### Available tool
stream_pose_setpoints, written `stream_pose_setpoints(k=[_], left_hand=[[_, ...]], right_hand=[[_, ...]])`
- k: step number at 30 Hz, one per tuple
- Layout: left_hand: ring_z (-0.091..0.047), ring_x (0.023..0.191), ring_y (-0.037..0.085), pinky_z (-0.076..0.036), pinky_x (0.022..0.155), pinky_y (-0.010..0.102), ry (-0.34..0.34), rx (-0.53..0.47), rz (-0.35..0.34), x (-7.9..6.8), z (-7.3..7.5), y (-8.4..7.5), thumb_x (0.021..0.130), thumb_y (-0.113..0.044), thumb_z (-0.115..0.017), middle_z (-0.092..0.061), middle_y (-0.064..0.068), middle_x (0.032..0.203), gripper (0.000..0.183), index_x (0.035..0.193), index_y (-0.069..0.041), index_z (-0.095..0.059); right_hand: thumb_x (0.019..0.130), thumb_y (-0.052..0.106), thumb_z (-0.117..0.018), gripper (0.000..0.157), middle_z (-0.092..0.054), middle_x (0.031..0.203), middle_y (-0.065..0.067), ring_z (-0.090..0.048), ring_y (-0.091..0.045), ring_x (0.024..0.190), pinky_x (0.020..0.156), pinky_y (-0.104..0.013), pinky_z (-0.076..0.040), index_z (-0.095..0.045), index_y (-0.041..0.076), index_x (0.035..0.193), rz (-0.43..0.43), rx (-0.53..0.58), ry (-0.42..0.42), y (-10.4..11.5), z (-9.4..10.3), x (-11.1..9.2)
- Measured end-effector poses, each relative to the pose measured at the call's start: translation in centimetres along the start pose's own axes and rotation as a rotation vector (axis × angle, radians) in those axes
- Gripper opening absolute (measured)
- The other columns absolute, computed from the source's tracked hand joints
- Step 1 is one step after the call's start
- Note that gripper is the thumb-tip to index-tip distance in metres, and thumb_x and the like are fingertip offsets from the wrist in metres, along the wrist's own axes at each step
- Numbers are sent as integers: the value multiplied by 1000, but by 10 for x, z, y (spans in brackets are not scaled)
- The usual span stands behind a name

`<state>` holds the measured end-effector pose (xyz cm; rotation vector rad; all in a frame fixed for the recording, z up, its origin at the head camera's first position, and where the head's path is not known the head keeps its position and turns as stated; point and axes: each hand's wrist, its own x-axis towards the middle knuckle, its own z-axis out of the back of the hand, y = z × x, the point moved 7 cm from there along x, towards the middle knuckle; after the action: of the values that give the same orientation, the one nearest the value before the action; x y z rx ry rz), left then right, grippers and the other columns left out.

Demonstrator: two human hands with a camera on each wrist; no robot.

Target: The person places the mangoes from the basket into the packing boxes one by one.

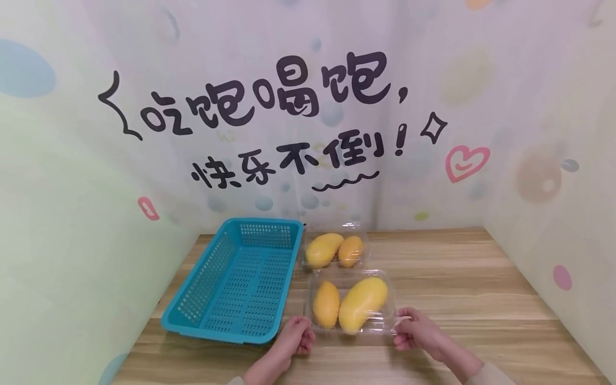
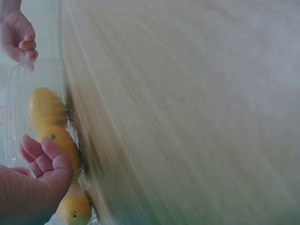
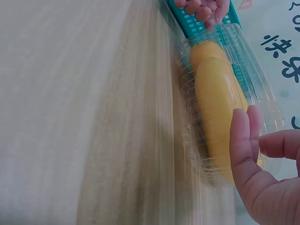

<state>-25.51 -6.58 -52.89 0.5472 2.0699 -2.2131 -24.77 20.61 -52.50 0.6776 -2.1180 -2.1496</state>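
Note:
In the head view, a clear plastic clamshell box (image 1: 343,289) stands at the front of the table, with a smaller orange-yellow mango (image 1: 326,305) on its left and a larger yellow mango (image 1: 363,305) on its right. My left hand (image 1: 294,337) holds its front left corner, fingers curled. At the opposite front corner, my right hand (image 1: 417,332) pinches the plastic edge between thumb and fingers. The right wrist view has the box's ribbed side (image 3: 190,117) facing the camera and the left hand (image 3: 206,9) at its far end.
Behind it, a second clear box (image 1: 332,230) also contains two mangoes. A blue-green plastic basket (image 1: 247,289) with perforated walls stands to the left, close beside both boxes. The wooden table (image 1: 457,283) meets a printed curtain (image 1: 423,203) at the back and sides.

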Motion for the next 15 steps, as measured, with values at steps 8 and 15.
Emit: stream_pose_setpoints(k=[8,15], left_hand=[[-48,52,8,-43,50,22,-80,-40,22,10,3,3,90,-16,-40,-51,-2,67,26,105,4,-45],[-49,54,9,-45,52,23,-104,-54,45,18,5,5,94,-20,-38,-50,-1,70,24,102,1,-45]], right_hand=[[86,1,-45,48,-58,70,-3,-59,-10,60,61,-29,-53,-18,-15,122,-4,-8,-10,6,3,21],[85,0,-46,47,-57,72,-4,-58,-10,59,59,-28,-53,-19,-14,121,-8,-17,-25,6,5,31]])
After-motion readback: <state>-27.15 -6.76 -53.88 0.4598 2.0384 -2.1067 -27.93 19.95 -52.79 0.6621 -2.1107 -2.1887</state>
